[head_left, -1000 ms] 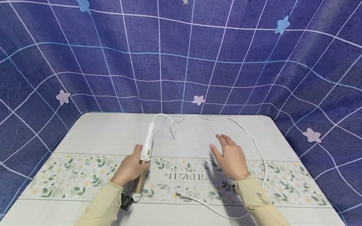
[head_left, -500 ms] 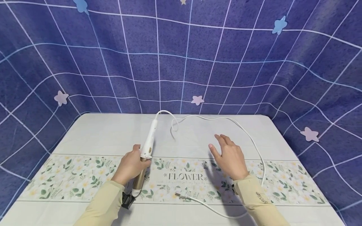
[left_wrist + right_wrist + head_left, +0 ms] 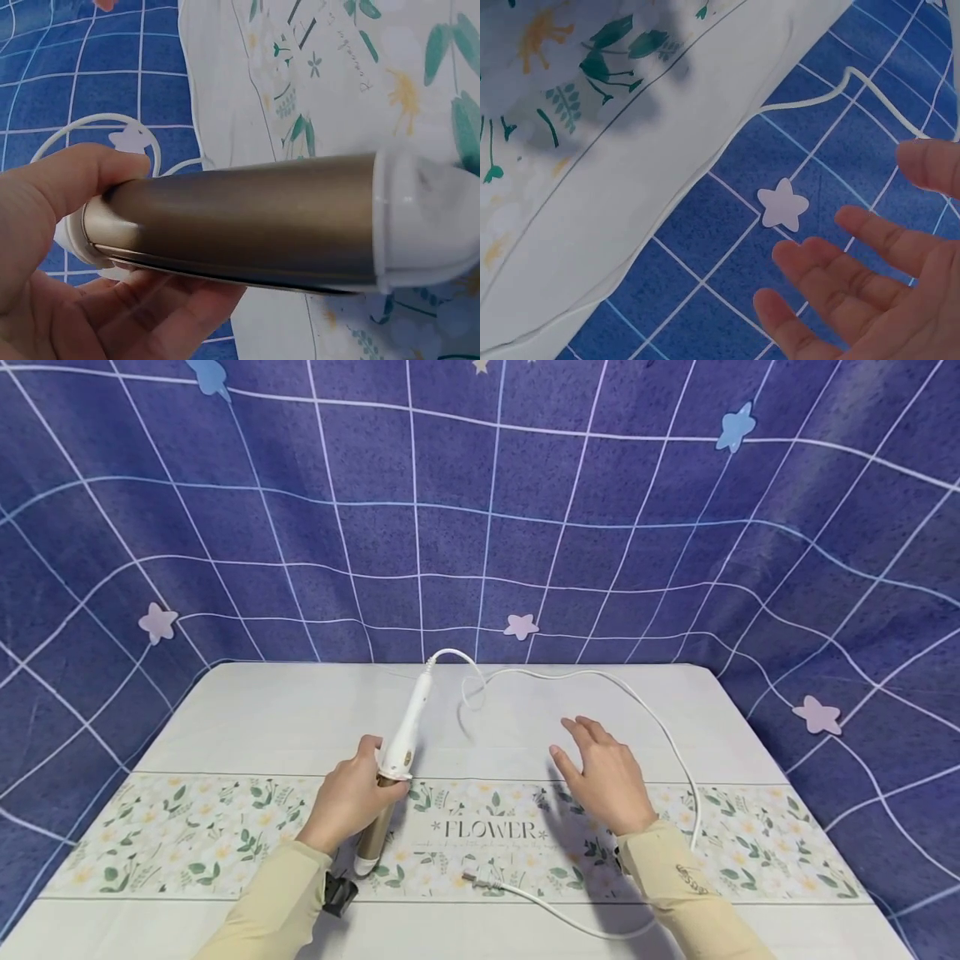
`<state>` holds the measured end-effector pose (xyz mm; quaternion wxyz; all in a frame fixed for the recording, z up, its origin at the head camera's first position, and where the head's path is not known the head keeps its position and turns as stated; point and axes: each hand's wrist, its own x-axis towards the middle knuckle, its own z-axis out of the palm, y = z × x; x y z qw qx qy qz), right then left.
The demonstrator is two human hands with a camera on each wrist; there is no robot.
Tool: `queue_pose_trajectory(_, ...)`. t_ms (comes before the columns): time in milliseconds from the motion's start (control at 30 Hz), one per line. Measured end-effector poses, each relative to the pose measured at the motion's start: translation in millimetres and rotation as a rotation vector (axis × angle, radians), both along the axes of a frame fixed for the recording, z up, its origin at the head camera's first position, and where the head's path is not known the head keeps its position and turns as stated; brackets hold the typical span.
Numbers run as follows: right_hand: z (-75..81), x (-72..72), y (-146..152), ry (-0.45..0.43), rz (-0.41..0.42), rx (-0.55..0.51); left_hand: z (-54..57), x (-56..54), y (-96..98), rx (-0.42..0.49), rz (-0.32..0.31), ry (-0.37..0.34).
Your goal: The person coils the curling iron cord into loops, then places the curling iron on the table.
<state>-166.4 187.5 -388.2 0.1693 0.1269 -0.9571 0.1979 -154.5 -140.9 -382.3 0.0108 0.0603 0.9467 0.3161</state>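
My left hand (image 3: 347,797) grips a curling iron by its upper barrel, just below the white handle (image 3: 407,727). The iron slants, with its cord end away from me and to the right. In the left wrist view the gold barrel (image 3: 240,217) runs sideways toward a white tip (image 3: 427,217), thumb above and fingers below. My right hand (image 3: 606,777) hovers over the tabletop, fingers relaxed and apart, holding nothing. The right wrist view shows that hand (image 3: 885,300) with its palm side visible.
A white cord (image 3: 645,700) arcs from the handle round the table's right side, passing under the right forearm. Its plug (image 3: 480,880) lies at the front middle. The table has a floral "FLOWER" cloth (image 3: 491,829). A blue gridded curtain (image 3: 450,543) with stars hangs behind.
The curling iron has turned slightly in my left hand's grip, its handle end swinging right and away. The cord near it shifted along. My right hand stays nearly still.
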Motion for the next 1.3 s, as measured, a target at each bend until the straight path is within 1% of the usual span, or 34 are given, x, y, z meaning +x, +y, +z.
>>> queue_pose_trajectory(167,1.2,-4.2,0,0.031,0.041,0.065,2.6,-0.8,2.1,0.017,-0.007,0.015)
queue_pose_trajectory(300,3.8,-10.8,0,0.054,0.103,0.095,4.4,-2.2,3.8,0.03,-0.022,0.014)
queue_pose_trajectory(400,7.4,-16.8,0,0.026,0.171,0.099,5.2,-3.9,4.8,0.04,-0.036,0.01)
queue_pose_trajectory(500,11.9,-22.5,0,-0.011,0.216,0.093,5.3,-6.0,5.4,0.045,-0.05,0.009)
queue_pose_trajectory(633,16.7,-30.4,-1,-0.035,0.23,0.093,5.3,-9.1,6.5,0.043,-0.057,0.009)
queue_pose_trajectory(733,18.5,-36.1,-2,-0.047,0.239,0.097,5.0,-11.5,7.1,0.036,-0.058,0.024)
queue_pose_trajectory(967,21.5,-51.6,-8,-0.084,0.262,0.04,5.6,-16.9,7.9,0.035,-0.076,0.048)
queue_pose_trajectory(1133,23.5,-62.1,-13,-0.072,0.269,0.031,9.6,-18.4,7.9,0.047,-0.098,0.051)
queue_pose_trajectory(1300,25.8,-70.4,-16,-0.052,0.293,0.032,14.5,-19.3,9.7,0.046,-0.128,0.057)
